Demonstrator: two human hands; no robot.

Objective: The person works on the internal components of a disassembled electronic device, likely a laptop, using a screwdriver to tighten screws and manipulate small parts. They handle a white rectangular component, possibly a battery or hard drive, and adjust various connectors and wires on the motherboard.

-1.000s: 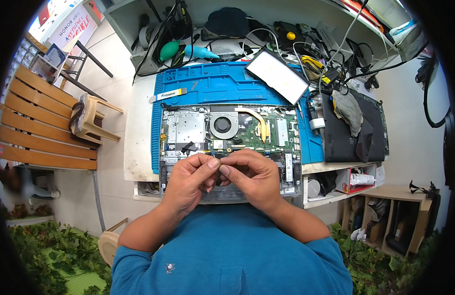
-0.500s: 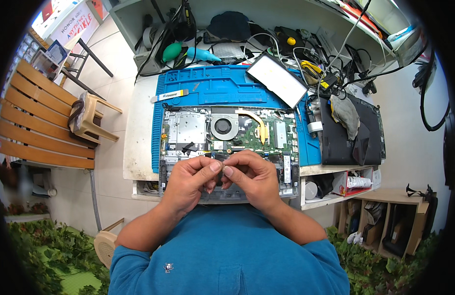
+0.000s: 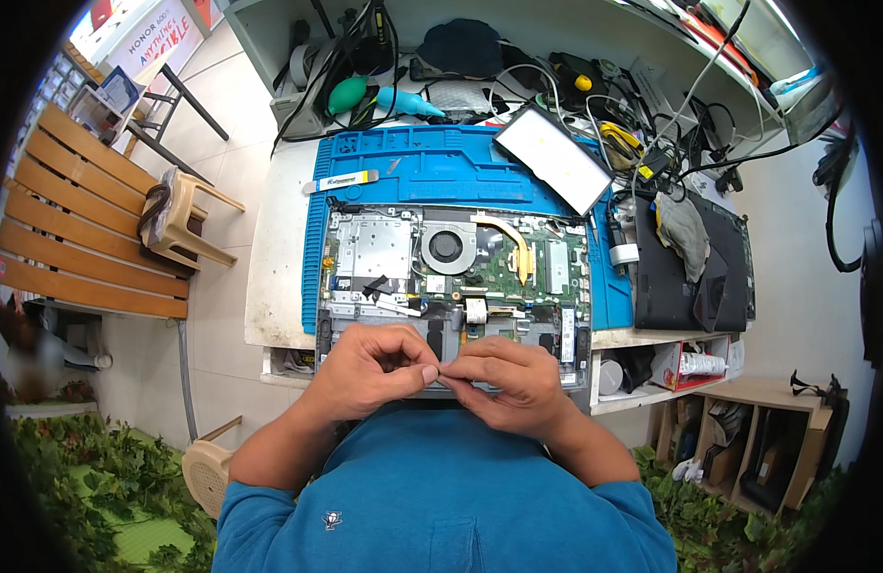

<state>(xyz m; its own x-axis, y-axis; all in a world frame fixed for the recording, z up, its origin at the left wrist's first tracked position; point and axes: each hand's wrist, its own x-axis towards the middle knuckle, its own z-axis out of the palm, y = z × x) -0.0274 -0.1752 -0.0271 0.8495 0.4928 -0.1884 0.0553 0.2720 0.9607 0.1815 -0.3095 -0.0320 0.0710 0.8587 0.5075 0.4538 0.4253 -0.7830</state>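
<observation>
Fingers (image 3: 489,369) of both hands are curled inward, and the tips of the left hand (image 3: 370,372) and the right hand (image 3: 523,387) are met at the middle, above the front edge of an opened laptop (image 3: 461,277). On each hand the thumb and forefinger are drawn close at their tips; whether they are pressed fully shut, or whether something small is pinched there, cannot be told. The laptop is laid flat with its inside exposed, its front part partly hidden by the hands, its rear part rested on a blue mat (image 3: 365,151). Within it are seen a round fan (image 3: 448,249), a gold-coloured heat pipe (image 3: 525,256) at the fan's right, a green circuit board (image 3: 500,260) and, at the left, a silver plate (image 3: 370,250). Black tape (image 3: 376,286) is stuck near that plate's lower edge. On the mat, a flat tool (image 3: 344,181) is placed behind the laptop's left corner, and a white panel (image 3: 554,159) is set aslant near its right corner. Just beside the mat, a grey cloth (image 3: 683,236) is draped on a black laptop part (image 3: 661,291).
</observation>
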